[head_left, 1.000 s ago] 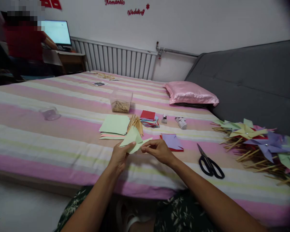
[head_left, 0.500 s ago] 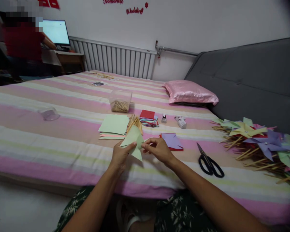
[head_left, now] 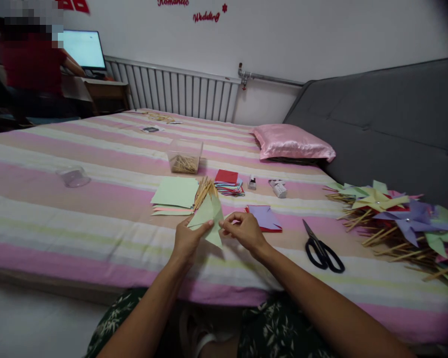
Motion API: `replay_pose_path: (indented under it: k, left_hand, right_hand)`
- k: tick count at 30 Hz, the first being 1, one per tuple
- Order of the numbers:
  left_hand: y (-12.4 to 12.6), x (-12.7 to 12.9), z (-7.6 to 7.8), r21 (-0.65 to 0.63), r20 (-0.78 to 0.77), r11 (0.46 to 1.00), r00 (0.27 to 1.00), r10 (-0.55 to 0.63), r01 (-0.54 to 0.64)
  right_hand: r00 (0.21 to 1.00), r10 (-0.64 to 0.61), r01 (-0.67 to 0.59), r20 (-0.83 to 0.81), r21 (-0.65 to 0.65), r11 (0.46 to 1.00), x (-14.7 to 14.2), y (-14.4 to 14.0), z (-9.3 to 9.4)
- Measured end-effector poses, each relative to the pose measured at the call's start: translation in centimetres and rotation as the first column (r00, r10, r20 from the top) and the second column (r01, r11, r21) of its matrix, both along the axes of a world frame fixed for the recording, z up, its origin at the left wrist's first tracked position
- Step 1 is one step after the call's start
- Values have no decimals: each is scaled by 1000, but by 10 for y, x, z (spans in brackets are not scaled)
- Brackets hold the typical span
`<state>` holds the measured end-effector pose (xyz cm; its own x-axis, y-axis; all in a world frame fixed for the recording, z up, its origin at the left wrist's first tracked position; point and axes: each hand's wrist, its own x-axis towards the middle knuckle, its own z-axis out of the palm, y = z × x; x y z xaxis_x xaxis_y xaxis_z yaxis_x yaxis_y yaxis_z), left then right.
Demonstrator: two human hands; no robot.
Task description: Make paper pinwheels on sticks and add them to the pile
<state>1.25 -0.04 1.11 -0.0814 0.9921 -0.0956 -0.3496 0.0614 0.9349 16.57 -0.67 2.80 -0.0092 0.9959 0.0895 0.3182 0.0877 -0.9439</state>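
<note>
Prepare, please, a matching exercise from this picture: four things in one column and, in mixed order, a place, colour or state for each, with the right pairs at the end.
Column one
1. Folded green paper
2. Scissors
3. Pillow
4. Clear box

Column two
A. pink, with a shiny surface
B. with thin sticks inside
C. gripped by the left hand
D. black-handled, lying on the striped cover

Right pairs: 1-C, 2-D, 3-A, 4-B
</note>
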Motion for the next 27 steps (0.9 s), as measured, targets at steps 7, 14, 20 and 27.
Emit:
replay_pose_path:
  k: [7, 14, 20, 27]
  left_hand:
    - [1, 0, -4, 1, -32, 1000, 999, 2, -2]
    - [-2, 6, 4, -80, 168, 996, 986, -14, 28]
    - [-3, 9, 11, -116, 270, 992, 963, -18, 51]
    - [-9, 12, 8, -85, 241, 993, 969, -54, 76]
  right_hand:
    - [1000, 2, -2, -1, 13, 1000, 1, 1, -2]
    - [999, -33, 33, -1, 108, 994, -4, 0, -6]
    - [953, -33, 41, -302, 18, 999, -10, -2, -3]
    - [936, -92, 81, -339, -46, 996, -9, 0, -7]
